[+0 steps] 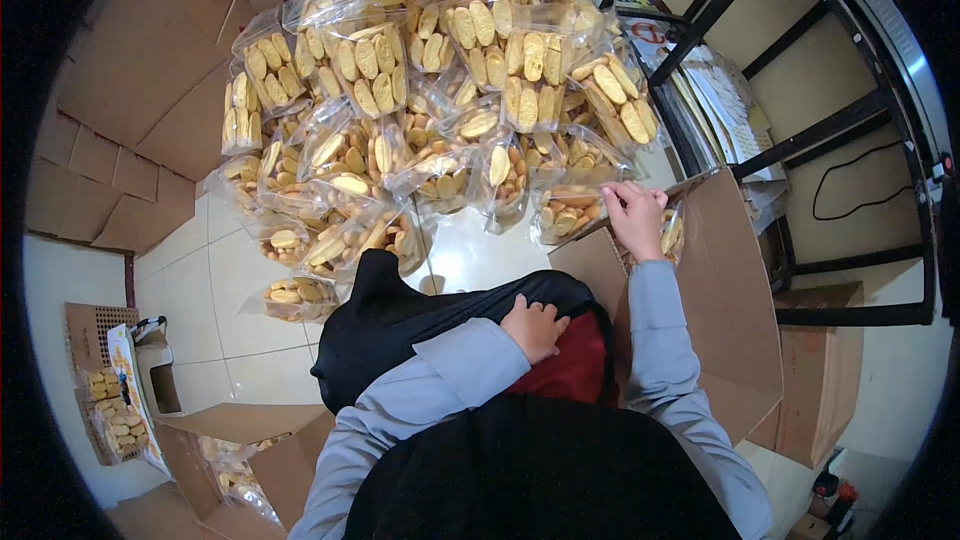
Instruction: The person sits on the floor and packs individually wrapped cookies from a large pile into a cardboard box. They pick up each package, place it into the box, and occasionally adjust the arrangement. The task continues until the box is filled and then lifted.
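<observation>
Gripping cookie bag [668, 232] over cardboard box [735, 310]: right hand [636, 217] fingers curled | left hand [533, 327] loosely curled, resting on black garment [400, 325]

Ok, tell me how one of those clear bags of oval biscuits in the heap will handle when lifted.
A bag of biscuits probably feels light but crackly and slippery: the film is thin and glossy. It likely sags, since the pieces lie loose inside. The biscuits look brittle, so squeezing may snap them. The right hand sits at the cardboard box; the left hand rests on dark fabric.
</observation>
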### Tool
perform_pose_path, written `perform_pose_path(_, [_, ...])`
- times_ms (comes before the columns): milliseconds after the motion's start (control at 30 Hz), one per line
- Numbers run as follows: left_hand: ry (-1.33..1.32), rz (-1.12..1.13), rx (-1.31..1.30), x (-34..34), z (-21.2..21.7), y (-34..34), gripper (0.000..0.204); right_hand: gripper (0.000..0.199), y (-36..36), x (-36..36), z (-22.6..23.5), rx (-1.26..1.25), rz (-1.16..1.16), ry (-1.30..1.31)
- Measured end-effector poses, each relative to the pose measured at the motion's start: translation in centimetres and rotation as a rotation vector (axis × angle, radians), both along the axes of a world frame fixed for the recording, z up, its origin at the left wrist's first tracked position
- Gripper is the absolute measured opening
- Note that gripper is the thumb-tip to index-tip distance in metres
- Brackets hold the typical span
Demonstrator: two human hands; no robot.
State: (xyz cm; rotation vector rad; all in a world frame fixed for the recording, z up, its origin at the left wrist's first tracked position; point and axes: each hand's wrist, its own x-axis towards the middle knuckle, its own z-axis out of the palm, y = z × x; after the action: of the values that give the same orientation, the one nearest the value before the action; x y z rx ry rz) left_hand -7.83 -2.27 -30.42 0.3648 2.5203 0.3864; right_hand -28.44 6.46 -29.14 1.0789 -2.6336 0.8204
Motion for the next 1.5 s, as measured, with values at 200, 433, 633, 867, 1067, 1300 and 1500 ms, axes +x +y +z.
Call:
perform_pose_path(200, [0.003,0.012,-0.003,0.2,0.2,0.0,0.057,0.016,0.1,-0.1,-0.4,0.004,-0.007,0.011])
perform_pose_path(433, [-0.012,0.039,0.023,0.2,-0.2,0.1,0.057,0.016,0.1,-0.1,-0.8,0.013,-0.019,0.013])
perform_pose_path(633, [0.01,0.049,0.012,0.0,-0.8,0.7,0.055,0.021,-0.5,-1.0,0.8,0.355,-0.045,-0.08])
perform_pose_path(867, [0.041,0.041,0.011,0.0,-0.8,1.2,0.053,0.035,-5.8,-7.3,0.8,0.701,0.22,-0.158])
perform_pose_path(1067, [0.075,0.043,0.027,0.1,-0.7,0.9,0.053,0.035,-6.0,-9.8,-7.1,0.89,0.194,-0.205])
perform_pose_path(1300, [0.104,0.057,0.023,0.1,-1.2,0.5,0.052,0.018,-6.5,-7.1,-3.3,0.753,0.576,-0.125])
perform_pose_path(1500, [0.103,0.049,0.021,-0.3,-1.4,0.3,0.052,0.011,-2.8,-0.3,11.2,0.065,0.278,0.081])
